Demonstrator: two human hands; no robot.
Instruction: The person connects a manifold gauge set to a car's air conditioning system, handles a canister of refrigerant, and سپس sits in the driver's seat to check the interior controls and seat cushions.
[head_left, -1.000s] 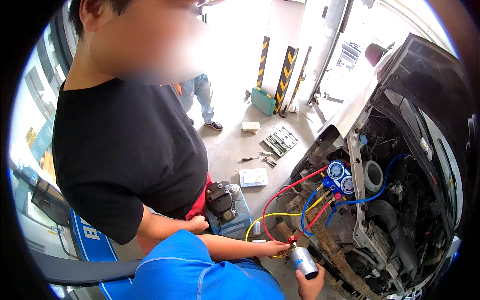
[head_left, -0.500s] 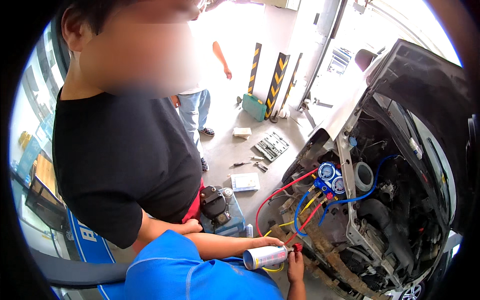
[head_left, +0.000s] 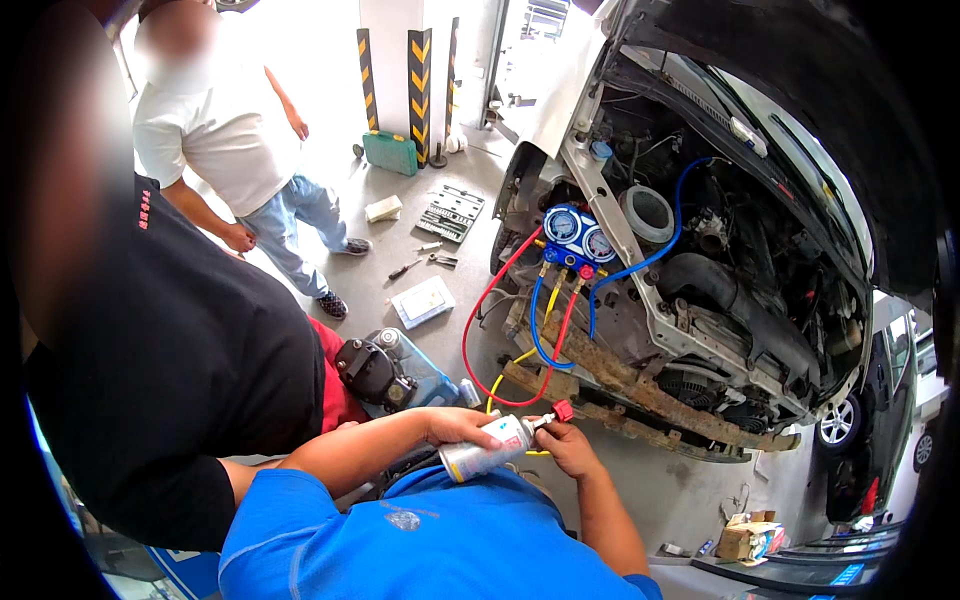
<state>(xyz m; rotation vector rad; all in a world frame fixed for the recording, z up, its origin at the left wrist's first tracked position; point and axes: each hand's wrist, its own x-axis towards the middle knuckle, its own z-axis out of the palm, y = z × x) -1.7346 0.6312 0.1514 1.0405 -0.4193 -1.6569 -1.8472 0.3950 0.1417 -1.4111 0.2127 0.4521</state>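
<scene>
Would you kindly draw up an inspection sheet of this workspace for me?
Surface: grey floor, with tools lying on it.
Job's things: silver can with a red-knobbed valve; blue gauge set at the car's front.
Clutter: open tool case, screwdriver, pliers and white box on the floor.
Hands: left hand grips the can; right hand is at the valve, its grip partly hidden.
Cables: red, blue and yellow hoses near the gauge set.
Surroundings: car with raised hood; one person in black, another in white.
</scene>
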